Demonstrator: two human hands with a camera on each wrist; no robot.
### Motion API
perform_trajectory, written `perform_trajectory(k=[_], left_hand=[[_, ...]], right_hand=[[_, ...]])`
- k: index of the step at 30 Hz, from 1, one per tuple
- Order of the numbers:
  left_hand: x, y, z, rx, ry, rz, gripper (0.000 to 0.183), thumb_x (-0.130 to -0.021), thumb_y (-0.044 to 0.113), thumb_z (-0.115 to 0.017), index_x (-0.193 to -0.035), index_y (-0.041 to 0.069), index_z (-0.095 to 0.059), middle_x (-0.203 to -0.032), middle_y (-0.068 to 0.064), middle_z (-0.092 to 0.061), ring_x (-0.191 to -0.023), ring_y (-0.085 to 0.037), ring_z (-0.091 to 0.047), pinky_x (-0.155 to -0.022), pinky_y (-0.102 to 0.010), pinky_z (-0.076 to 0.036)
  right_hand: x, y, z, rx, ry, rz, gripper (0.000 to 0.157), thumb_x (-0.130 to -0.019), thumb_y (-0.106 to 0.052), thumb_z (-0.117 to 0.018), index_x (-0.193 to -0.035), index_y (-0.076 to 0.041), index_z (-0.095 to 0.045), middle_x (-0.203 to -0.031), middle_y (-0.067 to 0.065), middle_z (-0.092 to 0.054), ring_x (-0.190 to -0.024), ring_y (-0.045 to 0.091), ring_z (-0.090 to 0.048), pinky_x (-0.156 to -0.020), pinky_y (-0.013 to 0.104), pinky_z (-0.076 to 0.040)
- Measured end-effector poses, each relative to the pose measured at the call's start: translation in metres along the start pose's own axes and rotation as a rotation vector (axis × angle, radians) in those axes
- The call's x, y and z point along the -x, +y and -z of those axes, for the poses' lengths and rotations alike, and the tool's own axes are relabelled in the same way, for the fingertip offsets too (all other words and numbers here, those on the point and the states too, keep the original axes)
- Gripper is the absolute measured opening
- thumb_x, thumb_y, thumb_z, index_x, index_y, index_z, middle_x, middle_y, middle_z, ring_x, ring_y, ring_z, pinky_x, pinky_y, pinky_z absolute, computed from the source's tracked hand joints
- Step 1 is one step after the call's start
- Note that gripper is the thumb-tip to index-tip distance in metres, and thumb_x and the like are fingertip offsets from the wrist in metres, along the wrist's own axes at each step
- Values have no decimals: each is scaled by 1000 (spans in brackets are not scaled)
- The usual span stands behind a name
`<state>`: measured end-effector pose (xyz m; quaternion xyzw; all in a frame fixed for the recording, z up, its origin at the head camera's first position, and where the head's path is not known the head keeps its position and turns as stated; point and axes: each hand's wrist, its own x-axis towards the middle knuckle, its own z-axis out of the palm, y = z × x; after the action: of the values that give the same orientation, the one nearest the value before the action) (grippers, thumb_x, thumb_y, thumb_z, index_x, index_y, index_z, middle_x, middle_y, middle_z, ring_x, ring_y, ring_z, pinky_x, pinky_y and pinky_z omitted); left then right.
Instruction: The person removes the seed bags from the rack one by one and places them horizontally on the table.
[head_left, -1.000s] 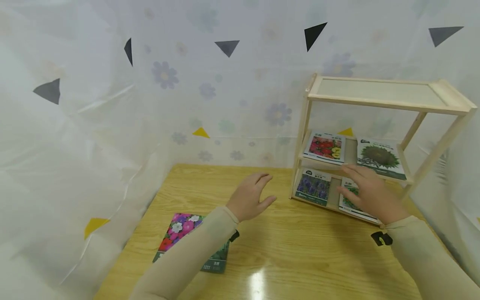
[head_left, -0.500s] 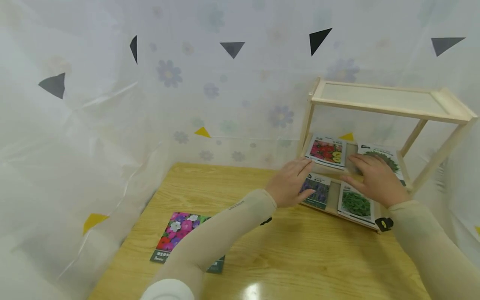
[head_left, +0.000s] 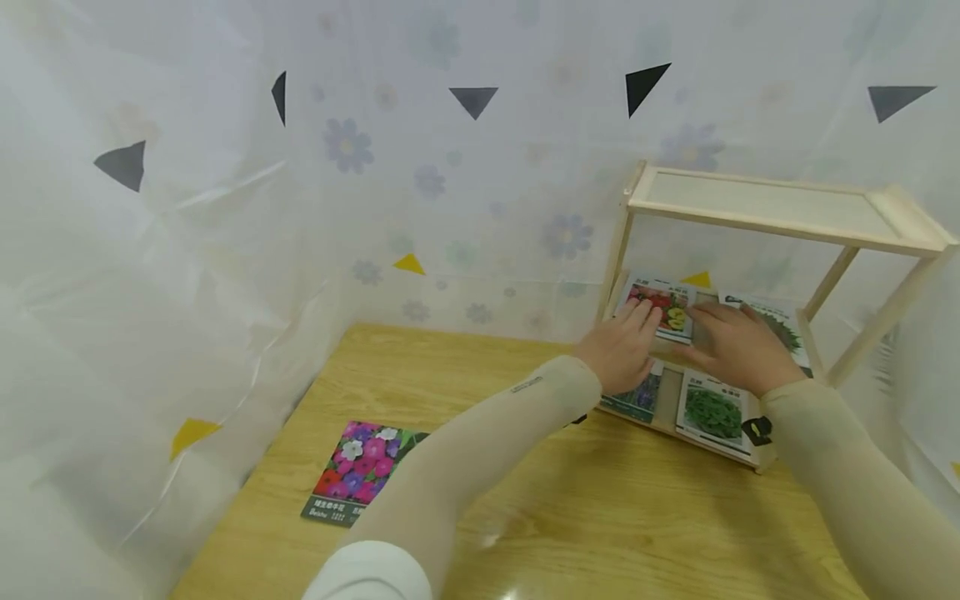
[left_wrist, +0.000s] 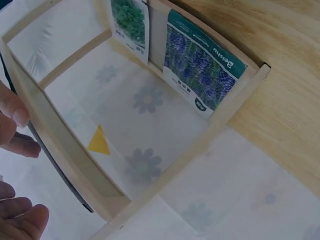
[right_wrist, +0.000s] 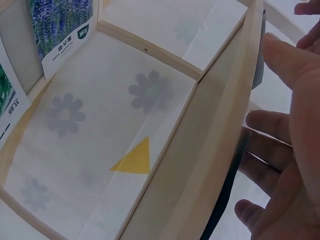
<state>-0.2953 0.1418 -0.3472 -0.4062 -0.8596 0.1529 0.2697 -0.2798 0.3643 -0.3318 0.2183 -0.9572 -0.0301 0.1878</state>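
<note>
In the head view my left hand (head_left: 621, 346) is over the front of a seed packet with red and yellow flowers (head_left: 678, 321) on the middle shelf, fingers extended across its picture. To the right, my right hand (head_left: 738, 346) reaches over the same shelf with loose fingers, overlapping a packet with a large brown-green flower head (head_left: 783, 321). Lower down, a purple-flower packet (head_left: 641, 400) is partly hidden by the left hand, beside a green-leaf packet (head_left: 712, 410). The right wrist view has my right hand (right_wrist: 300, 145) at the shelf's front edge, fingers apart.
The light wooden rack (head_left: 765, 204) stands at the table's back right, its top panel above both hands. A pink-and-purple flower packet (head_left: 363, 462) lies on the wooden table (head_left: 600, 525) at left, partly behind my left forearm. A patterned plastic sheet (head_left: 487, 192) hangs behind.
My left hand has moved right and up from above the table to the red-flower packet. My right hand has risen from before the lower shelf to the middle one.
</note>
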Motion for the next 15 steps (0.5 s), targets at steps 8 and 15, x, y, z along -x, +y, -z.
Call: perform_trajectory(k=[8, 15], left_hand=[[-16, 2, 8, -26, -120, 27, 69, -100, 48, -34, -150, 2, -26, -151, -12, -34, -140, -22, -29, -116, -34, -18], [-25, 5, 6, -9, -245, 93, 71, -99, 50, -30, -151, 3, -24, -152, -13, -30, -141, -25, -25, -117, -38, -15]], right_hand=[[-7, 4, 4, -9, -112, -26, 84, -88, -61, -57, -143, 0, -42, -138, 30, -44, -125, 47, -42, -98, 73, -25], [-7, 7, 5, -28, -152, 15, 77, -91, -50, -61, -139, 7, -44, -136, 32, -45, -115, 51, -49, -91, 67, -38]])
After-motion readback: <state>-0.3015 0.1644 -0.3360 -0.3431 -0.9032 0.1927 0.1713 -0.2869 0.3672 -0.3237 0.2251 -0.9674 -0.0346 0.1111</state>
